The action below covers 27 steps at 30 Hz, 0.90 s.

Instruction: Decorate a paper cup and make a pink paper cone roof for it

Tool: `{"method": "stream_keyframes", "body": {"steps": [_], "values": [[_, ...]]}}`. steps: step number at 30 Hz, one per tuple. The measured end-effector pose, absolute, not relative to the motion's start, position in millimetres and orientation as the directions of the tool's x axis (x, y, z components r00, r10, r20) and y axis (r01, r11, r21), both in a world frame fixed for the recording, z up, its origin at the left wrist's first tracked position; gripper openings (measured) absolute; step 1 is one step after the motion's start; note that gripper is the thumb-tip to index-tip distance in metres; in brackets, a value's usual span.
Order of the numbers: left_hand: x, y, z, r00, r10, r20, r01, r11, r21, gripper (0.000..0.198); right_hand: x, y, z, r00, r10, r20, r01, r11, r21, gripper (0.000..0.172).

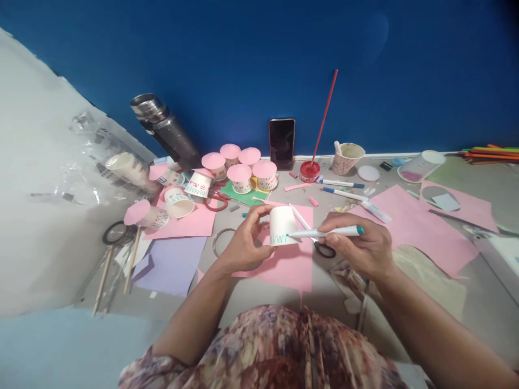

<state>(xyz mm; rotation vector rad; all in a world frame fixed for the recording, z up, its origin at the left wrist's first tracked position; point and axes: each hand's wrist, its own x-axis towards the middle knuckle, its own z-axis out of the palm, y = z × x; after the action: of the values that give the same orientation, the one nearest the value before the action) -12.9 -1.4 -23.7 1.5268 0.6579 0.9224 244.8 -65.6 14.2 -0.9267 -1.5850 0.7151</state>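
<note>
A white paper cup [283,220] is held upside down in my left hand [247,240], with thumb and fingers closed around its left side. Green zigzag strokes run along the lower edge of the cup's near face. My right hand [360,243] grips a white marker pen [338,232] with a green end, and its tip meets the cup beside the zigzag. Beneath both lies a sheet of pink paper [294,275]. Behind the hands, several decorated paper cups [242,186] with pink cone tops stand in a cluster, and a few others lie tipped at the left.
A dark thermos flask [172,129] and a phone [282,141] lean at the back wall. Near them is a red paint pot [310,172] with a long stick. Red-handled scissors [216,201], a tape roll [114,233], marker pens [343,184] and pink paper [421,227] lie around.
</note>
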Motion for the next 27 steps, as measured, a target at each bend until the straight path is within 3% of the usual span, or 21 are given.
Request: {"method": "stream_keyframes", "body": {"steps": [12, 23, 27], "values": [[-8.8, -2.9, -13.1, 0.512, 0.842, 0.170, -0.180, -0.089, 0.980, 0.068, 248.7, -65.6, 12.2, -0.052, 0.901, 0.430, 0.127, 0.433, -0.892, 0.011], [-10.2, -1.9, -16.1, 0.498, 0.862, 0.097, -0.252, 0.037, 0.967, 0.071, 248.5, -64.4, 14.1, -0.053, 0.895, 0.444, 0.055, 0.446, -0.893, 0.009], [-10.3, -3.9, -13.6, 0.473, 0.880, 0.042, -0.226, 0.075, 0.971, 0.072, 248.8, -64.0, 11.7, 0.021, 0.891, 0.453, 0.073, 0.451, -0.890, 0.009]]}}
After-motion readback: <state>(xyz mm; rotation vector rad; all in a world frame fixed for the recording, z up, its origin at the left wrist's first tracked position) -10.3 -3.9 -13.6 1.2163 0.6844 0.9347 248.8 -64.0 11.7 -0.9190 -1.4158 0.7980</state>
